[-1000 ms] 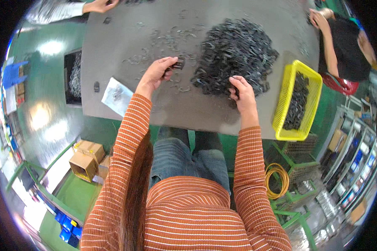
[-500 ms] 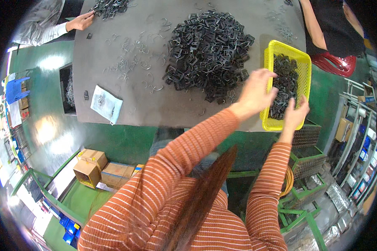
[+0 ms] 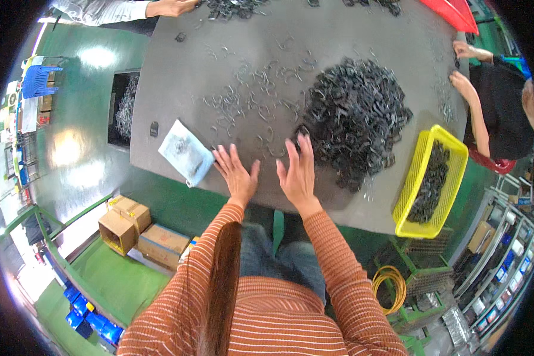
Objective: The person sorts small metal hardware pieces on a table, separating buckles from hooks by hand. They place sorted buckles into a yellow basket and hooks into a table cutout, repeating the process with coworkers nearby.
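Note:
My left hand (image 3: 237, 177) is over the near edge of the grey table, fingers spread and nothing in them. Its fingertips come close to a pale blue flat pouch (image 3: 185, 153) with a greyish patch in its middle. To its right, my right hand (image 3: 298, 178) is also open, palm down, with its fingers stretched forward. Those fingertips reach a dark piece (image 3: 302, 130) at the left edge of a heap of black clips (image 3: 359, 118); whether they touch it I cannot tell. Thin bent wire pieces (image 3: 261, 89) lie scattered beyond both hands.
A yellow plastic basket (image 3: 458, 199) holding black clips stands at the table's right edge. Co-workers' hands (image 3: 464, 83) are at the right side and far left. A red tray (image 3: 454, 13) is at the far right corner. Cardboard boxes (image 3: 166, 244) sit lower left.
Both hands have left the yellow basket and moved left to the table's near edge. The view has shifted, so the table's things appear farther right and lower.

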`<state>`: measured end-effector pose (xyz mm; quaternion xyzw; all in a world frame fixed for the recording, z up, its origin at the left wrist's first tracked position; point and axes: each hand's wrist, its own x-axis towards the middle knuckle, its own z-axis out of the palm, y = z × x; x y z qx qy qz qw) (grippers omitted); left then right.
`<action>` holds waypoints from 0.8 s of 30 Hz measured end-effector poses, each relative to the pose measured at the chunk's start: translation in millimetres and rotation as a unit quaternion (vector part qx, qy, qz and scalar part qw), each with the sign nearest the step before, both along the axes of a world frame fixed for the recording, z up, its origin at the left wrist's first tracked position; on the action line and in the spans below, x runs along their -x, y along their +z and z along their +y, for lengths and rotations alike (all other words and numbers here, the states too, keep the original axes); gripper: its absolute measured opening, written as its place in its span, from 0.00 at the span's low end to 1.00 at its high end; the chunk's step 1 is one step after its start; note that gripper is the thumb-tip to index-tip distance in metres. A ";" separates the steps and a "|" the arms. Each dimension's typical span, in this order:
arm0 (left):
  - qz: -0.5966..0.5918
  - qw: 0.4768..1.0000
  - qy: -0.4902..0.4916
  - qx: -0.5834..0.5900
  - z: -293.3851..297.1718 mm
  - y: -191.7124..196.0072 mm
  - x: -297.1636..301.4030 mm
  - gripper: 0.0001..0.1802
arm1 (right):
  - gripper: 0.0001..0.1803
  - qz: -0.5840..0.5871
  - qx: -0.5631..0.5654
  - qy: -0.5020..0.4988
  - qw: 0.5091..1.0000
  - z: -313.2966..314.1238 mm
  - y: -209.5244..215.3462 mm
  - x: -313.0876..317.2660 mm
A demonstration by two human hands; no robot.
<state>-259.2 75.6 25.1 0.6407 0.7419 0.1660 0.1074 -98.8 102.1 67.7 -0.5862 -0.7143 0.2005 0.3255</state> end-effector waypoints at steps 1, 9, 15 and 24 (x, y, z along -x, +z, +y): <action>0.008 0.999 -0.008 0.033 5.9 -2.9 3.0 0.45 | 0.33 -0.016 -0.023 -0.010 1.000 33.3 -8.6 10.0; -0.038 0.994 -0.029 -0.099 163.4 -28.7 33.4 0.37 | 0.34 -0.248 -0.042 -0.168 0.953 256.6 -86.1 29.1; -0.057 0.991 -0.019 -0.117 259.0 -12.8 104.1 0.26 | 0.27 -0.112 -0.045 0.141 0.983 225.9 -70.9 114.1; -0.018 0.989 0.119 -0.088 164.8 -24.7 278.8 0.21 | 0.34 -0.155 0.046 -0.149 0.976 121.2 -65.2 84.2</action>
